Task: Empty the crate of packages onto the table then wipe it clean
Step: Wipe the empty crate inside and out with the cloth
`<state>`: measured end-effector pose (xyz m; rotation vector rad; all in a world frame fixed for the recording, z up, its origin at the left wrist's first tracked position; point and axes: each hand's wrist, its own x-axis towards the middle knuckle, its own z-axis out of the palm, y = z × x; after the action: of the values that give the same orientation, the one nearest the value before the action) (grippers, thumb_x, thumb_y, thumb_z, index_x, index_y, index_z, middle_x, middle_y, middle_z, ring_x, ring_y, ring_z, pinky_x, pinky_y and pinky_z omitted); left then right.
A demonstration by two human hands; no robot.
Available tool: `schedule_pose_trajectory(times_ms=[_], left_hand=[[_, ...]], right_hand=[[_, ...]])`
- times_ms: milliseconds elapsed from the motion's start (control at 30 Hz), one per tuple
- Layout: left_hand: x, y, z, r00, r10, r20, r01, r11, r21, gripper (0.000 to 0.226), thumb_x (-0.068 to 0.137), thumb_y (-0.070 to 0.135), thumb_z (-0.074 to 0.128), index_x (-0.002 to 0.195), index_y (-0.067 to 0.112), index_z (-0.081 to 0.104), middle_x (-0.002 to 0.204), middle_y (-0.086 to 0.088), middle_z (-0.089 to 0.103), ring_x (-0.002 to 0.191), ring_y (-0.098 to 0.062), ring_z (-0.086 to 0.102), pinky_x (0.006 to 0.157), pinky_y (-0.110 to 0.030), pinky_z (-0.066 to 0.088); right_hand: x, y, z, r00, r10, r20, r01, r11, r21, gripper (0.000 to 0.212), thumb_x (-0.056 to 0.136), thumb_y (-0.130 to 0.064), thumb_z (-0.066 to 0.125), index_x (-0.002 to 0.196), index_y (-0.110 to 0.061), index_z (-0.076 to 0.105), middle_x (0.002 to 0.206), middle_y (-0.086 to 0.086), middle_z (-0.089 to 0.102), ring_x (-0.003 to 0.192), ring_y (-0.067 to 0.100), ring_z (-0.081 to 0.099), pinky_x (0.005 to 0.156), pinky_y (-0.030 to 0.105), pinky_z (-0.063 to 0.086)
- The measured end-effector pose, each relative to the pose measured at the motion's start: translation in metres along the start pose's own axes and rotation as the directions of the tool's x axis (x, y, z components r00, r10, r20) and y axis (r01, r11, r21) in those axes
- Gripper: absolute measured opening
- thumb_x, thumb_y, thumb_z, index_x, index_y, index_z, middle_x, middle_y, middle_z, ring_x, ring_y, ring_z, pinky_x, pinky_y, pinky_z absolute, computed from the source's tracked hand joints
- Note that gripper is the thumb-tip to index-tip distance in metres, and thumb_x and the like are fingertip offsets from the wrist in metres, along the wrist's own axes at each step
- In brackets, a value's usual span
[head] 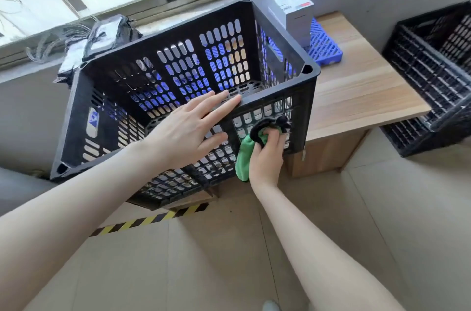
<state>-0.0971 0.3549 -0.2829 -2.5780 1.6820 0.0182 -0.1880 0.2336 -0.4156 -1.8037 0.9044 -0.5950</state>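
A black slotted plastic crate (280, 38) stands on the wooden table (356, 91), and nothing shows inside it. My left hand (188, 132) lies flat with spread fingers on the crate's near rim. My right hand (267, 155) is closed on a green and black cloth (246, 155), pressing it against the outside of the crate's near wall, close to the right corner. Grey and black plastic packages (102, 35) lie behind the crate on the left by the window sill.
A white carton (293, 12) stands on a blue plastic grid (325, 48) at the table's back right. Other black crates (433, 76) sit to the right of the table. Yellow and black tape (147, 219) marks the tiled floor below.
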Motion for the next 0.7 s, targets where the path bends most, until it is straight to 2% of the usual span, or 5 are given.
schedule_pose_trajectory(times_ms=[167,300,400,567,700], left_hand=[[-0.001,0.001,0.000,1.000,0.011,-0.018,-0.011,1.000,0.015,0.073,0.096,0.063,0.030,0.155,0.037,-0.005,0.163,0.007,0.013,0.150,-0.019,0.012,0.119,-0.037,0.016],[-0.001,0.003,-0.003,1.000,0.008,0.003,-0.008,1.000,0.019,0.076,0.094,0.066,0.029,0.154,0.037,-0.008,0.163,0.007,0.012,0.150,-0.015,0.010,0.121,-0.037,0.015],[-0.002,0.004,-0.004,1.000,0.004,0.007,-0.004,1.000,0.022,0.077,0.093,0.068,0.027,0.154,0.038,-0.009,0.163,0.006,0.011,0.150,-0.014,0.008,0.121,-0.036,0.014],[-0.006,-0.001,-0.007,0.998,0.060,0.011,-0.060,0.998,-0.029,0.073,0.095,0.063,0.027,0.155,0.035,-0.002,0.163,0.009,0.010,0.150,-0.009,0.005,0.121,-0.031,0.009],[-0.023,-0.013,-0.010,0.995,0.100,0.019,-0.099,0.994,-0.037,0.069,0.097,0.059,0.030,0.156,0.034,0.003,0.163,0.010,0.011,0.150,-0.007,0.004,0.122,-0.032,0.010]], right_hand=[[0.000,0.020,0.003,1.000,0.006,0.029,-0.004,0.997,-0.074,0.022,0.094,-0.006,0.050,0.116,-0.008,0.047,0.139,0.012,0.038,0.108,0.038,0.056,0.083,0.042,0.048],[-0.009,0.047,0.003,0.960,0.238,0.145,-0.248,0.968,0.051,0.014,0.097,-0.009,0.046,0.108,-0.017,0.045,0.122,0.007,0.052,0.110,0.032,0.054,0.081,0.033,0.041],[-0.007,0.036,0.001,0.961,0.244,0.129,-0.266,0.944,0.197,0.015,0.097,-0.010,0.046,0.110,-0.017,0.047,0.118,0.005,0.056,0.111,0.025,0.053,0.082,0.026,0.036],[-0.020,-0.043,-0.005,0.992,-0.080,-0.102,0.114,0.916,0.385,0.020,0.093,-0.001,0.048,0.111,-0.008,0.052,0.110,0.004,0.054,0.102,0.011,0.049,0.082,0.007,0.033],[-0.030,-0.059,0.004,0.949,-0.279,-0.148,0.313,0.891,0.328,0.020,0.091,-0.002,0.049,0.111,-0.005,0.053,0.118,0.011,0.050,0.109,0.013,0.047,0.088,0.002,0.031]])
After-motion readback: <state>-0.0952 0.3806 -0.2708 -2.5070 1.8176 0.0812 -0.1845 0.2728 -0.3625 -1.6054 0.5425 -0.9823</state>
